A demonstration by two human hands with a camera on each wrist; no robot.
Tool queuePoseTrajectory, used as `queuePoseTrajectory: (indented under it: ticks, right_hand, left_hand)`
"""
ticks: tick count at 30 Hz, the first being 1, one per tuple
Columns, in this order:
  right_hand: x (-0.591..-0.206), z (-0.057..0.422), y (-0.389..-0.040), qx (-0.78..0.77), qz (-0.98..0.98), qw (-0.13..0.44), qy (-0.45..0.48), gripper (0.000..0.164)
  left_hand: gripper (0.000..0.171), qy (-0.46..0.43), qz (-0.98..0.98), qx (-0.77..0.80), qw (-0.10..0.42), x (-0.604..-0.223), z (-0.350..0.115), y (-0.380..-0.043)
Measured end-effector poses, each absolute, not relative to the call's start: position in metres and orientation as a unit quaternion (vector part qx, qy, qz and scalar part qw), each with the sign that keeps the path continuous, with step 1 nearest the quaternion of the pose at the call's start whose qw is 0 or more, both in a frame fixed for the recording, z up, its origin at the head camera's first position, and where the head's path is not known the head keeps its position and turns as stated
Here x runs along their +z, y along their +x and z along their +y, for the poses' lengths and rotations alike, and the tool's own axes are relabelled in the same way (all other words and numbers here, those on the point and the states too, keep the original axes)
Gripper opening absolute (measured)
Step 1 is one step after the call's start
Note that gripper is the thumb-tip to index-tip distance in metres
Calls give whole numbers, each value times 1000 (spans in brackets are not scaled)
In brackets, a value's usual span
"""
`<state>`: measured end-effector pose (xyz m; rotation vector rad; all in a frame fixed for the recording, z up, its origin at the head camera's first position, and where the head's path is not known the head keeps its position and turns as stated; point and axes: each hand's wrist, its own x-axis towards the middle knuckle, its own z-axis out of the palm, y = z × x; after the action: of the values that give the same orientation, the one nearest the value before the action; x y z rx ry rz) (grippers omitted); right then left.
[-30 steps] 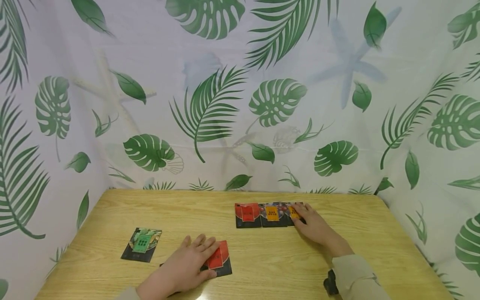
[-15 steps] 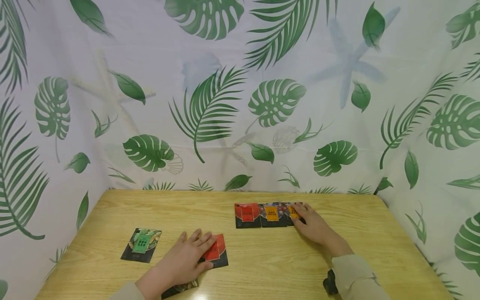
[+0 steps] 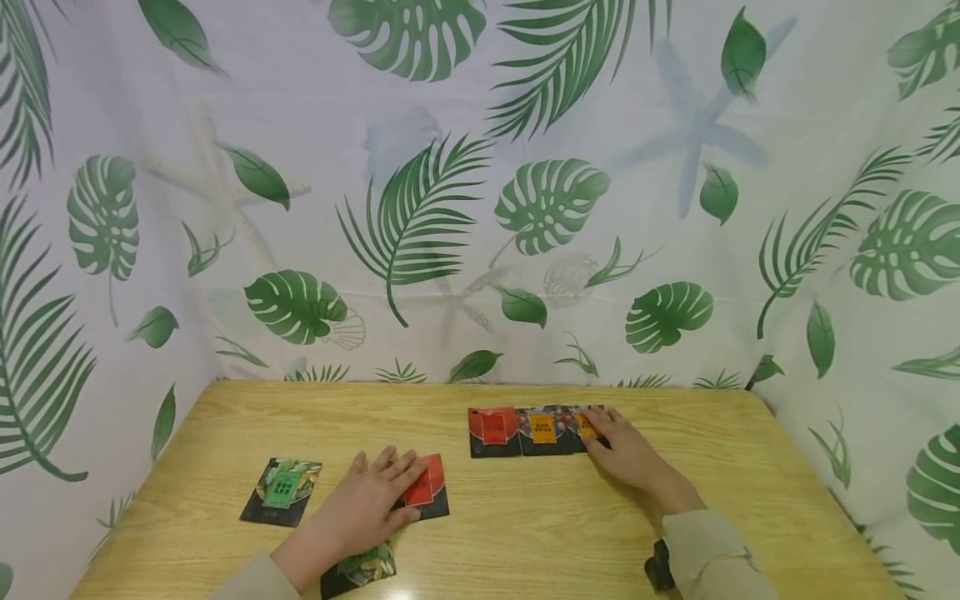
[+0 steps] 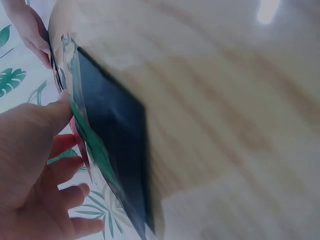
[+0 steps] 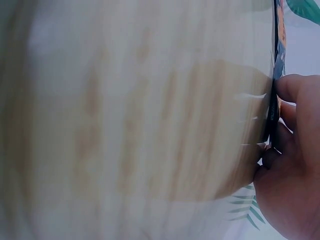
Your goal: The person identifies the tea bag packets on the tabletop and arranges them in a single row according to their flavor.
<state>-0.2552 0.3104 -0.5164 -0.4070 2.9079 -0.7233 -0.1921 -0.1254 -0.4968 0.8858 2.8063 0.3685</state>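
Note:
My left hand [image 3: 367, 508] lies over the left part of a flat red and black packet [image 3: 429, 492], its fingers extended across it. Under the wrist a green packet [image 3: 367, 568] with a dark lower part shows partly; the left wrist view has this packet [image 4: 117, 130] close in front, with the left thumb beside it. My right hand [image 3: 637, 457] rests its fingertips on the rightmost packet [image 3: 580, 422], which has an orange label and is partly covered. In the right wrist view that packet [image 5: 273, 107] appears edge-on at the fingers.
A red packet [image 3: 493, 433] and an orange-labelled packet [image 3: 542, 432] lie side by side left of the right hand. Another green packet [image 3: 281, 492] lies at the left of the wooden table [image 3: 555, 533]. A small black object [image 3: 658, 567] sits by the right sleeve. Leaf-printed cloth [image 3: 450, 350] encloses the table.
The left hand and the red packet beneath it have slid away from me and slightly left, uncovering more of the green packet under the wrist. The right hand stays in place.

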Motion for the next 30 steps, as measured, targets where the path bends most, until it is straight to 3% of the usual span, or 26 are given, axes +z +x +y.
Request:
queuePoseTrajectory:
  ticks: [13, 23, 30]
  right_hand:
    - [-518, 312, -255, -242, 959, 48, -139, 62]
    - [-515, 309, -255, -235, 961, 52, -133, 61]
    - [-515, 309, -253, -243, 959, 53, -133, 60]
  left_hand:
    - [68, 256, 959, 100, 65, -495, -121, -198]
    - [68, 253, 943, 185, 117, -500, -128, -205]
    - [73, 263, 940, 186, 115, -499, -129, -210]
